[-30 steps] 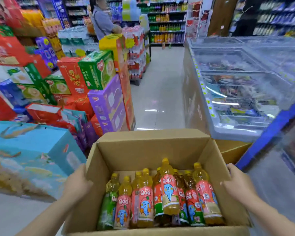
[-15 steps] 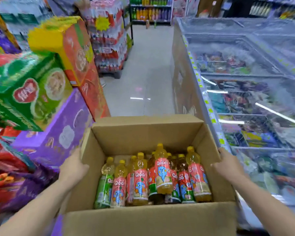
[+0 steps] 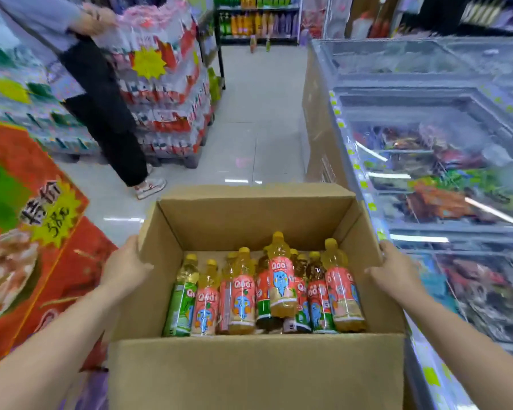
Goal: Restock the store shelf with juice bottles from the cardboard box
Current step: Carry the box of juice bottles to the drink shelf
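I carry an open cardboard box in front of me. My left hand grips its left wall and my right hand grips its right wall. Inside lie several juice bottles with yellow caps and pink, green and red labels, packed side by side against the near wall. One orange bottle rests on top of the others. A shelf of drinks stands at the far end of the aisle.
A glass-topped chest freezer runs along the right. Stacked orange gift boxes crowd the left. A person in black trousers stands ahead left beside a stack of bottled-water packs. Tiled aisle floor lies ahead.
I have moved forward along the aisle with the box. The gift boxes slid past on the left, and the person and the water stack came much closer. Both hands kept their grip.
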Demonstrator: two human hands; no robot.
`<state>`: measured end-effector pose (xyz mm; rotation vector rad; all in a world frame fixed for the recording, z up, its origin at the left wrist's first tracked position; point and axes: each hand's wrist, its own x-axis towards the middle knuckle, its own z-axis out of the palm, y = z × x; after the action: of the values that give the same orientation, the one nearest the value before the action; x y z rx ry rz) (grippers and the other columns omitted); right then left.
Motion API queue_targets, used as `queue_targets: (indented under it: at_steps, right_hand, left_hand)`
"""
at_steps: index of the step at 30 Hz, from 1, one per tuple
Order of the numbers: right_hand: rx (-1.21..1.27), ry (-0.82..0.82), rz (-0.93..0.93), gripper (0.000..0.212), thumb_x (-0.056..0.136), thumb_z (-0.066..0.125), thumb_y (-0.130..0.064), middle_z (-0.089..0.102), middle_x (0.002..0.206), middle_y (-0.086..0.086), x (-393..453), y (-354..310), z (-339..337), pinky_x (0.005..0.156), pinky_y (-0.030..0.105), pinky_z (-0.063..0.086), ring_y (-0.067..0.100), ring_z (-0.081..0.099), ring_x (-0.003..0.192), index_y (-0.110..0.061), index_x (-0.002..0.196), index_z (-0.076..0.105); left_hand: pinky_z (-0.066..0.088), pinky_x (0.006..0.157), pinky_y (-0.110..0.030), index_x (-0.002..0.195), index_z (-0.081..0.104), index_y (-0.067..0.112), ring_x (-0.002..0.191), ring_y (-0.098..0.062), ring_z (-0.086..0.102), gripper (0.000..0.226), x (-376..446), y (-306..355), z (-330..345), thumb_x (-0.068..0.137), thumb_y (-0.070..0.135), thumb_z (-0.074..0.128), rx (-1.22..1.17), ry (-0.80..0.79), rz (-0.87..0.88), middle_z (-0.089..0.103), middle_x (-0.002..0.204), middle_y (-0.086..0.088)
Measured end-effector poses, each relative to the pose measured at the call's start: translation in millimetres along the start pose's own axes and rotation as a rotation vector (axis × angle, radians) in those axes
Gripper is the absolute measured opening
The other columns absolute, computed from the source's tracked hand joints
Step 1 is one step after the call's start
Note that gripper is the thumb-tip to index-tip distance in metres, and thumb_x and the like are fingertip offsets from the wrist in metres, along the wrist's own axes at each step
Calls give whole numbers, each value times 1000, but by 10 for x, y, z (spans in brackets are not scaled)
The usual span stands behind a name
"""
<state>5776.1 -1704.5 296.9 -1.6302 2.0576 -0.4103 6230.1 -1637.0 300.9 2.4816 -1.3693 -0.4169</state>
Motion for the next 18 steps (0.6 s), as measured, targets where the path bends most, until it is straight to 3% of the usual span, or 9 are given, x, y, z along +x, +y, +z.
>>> queue_targets:
  at_steps: [3, 6, 10, 12, 15, 18]
  right_hand:
    - [-18, 6, -8, 26, 73, 71, -6, 62, 82, 20, 1065, -520, -65, 59, 36, 35, 39, 61, 87, -7, 89, 51]
    - [-36, 14, 0, 29, 71, 72, -10, 57, 72, 13, 2159, -1012, -75, 60, 39, 40, 38, 61, 81, -6, 92, 52]
    - [-48, 21, 42, 39, 71, 75, -13, 66, 92, 20, 3667, -1593, -17, 65, 36, 42, 38, 63, 91, -10, 104, 55]
    - [-11, 29, 64, 34, 71, 74, -9, 67, 96, 20, 4408, -1895, -28, 64, 35, 41, 38, 63, 92, -13, 100, 56]
    - [19, 64, 67, 31, 70, 72, -6, 68, 95, 18, 5526, -2338, -72, 66, 37, 44, 37, 63, 90, -12, 97, 57]
    - [-1, 81, 87, 33, 73, 70, -7, 67, 99, 18, 6660, -2761, -68, 67, 37, 42, 38, 62, 94, -10, 104, 57]
  left_hand:
    - [44, 79, -42, 112, 51, 10, 101, -43, 58, 43, 1105, 424, -33, 74, 11, 72, -24, -3, -29, 64, 105, -20]
    - [48, 81, -45, 109, 50, 11, 100, -41, 58, 41, 2248, 829, -14, 73, 15, 70, -72, -34, -15, 63, 106, -19]
    - [49, 79, -45, 106, 50, 11, 98, -38, 57, 40, 3958, 1498, 14, 71, 16, 70, -41, -39, 83, 61, 104, -17]
    - [47, 75, -41, 101, 47, 12, 97, -36, 58, 34, 4779, 1908, 13, 74, 14, 68, 15, -32, 111, 61, 102, -14]
    - [37, 68, -35, 113, 48, 8, 100, -36, 58, 39, 5909, 2537, 17, 78, 10, 65, 27, -47, 130, 63, 107, -15]
    - [41, 68, -35, 116, 48, 12, 99, -35, 60, 43, 7104, 3105, 59, 77, 8, 65, 4, -45, 133, 65, 107, -15]
